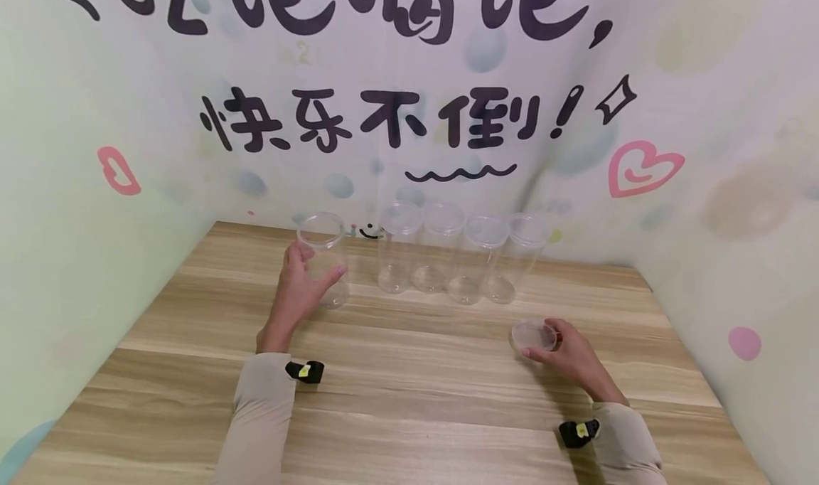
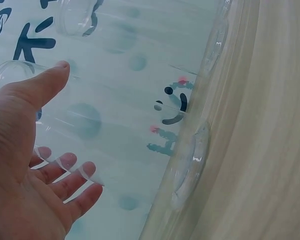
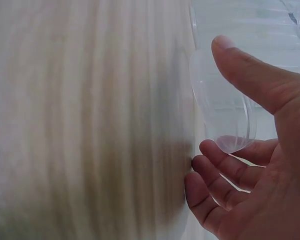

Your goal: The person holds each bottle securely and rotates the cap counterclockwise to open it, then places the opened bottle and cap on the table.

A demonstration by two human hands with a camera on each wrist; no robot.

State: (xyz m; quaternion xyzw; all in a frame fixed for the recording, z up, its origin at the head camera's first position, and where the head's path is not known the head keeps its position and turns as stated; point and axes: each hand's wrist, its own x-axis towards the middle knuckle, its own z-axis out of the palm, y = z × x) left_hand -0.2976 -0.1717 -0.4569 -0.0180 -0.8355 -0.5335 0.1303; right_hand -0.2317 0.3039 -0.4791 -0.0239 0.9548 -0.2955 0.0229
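Note:
At the left of the head view, my left hand (image 1: 298, 284) grips a clear plastic jar (image 1: 325, 257), fingers on its far left side and thumb on its near right. The jar stands upright on the table with its open rim upward. In the left wrist view, several fingertips (image 2: 67, 160) show through the jar's wall. Toward the right, my right hand (image 1: 574, 357) holds a shallow clear round lid (image 1: 532, 336) by its right side, low over the table. The right wrist view has the lid (image 3: 221, 107) between thumb and fingers.
Several similar clear jars (image 1: 430, 250) stand close together in a row near the back wall. The wooden table (image 1: 397, 400) meets walls covered with a printed sheet (image 1: 358, 65). Both wrists carry small black devices (image 1: 306, 372).

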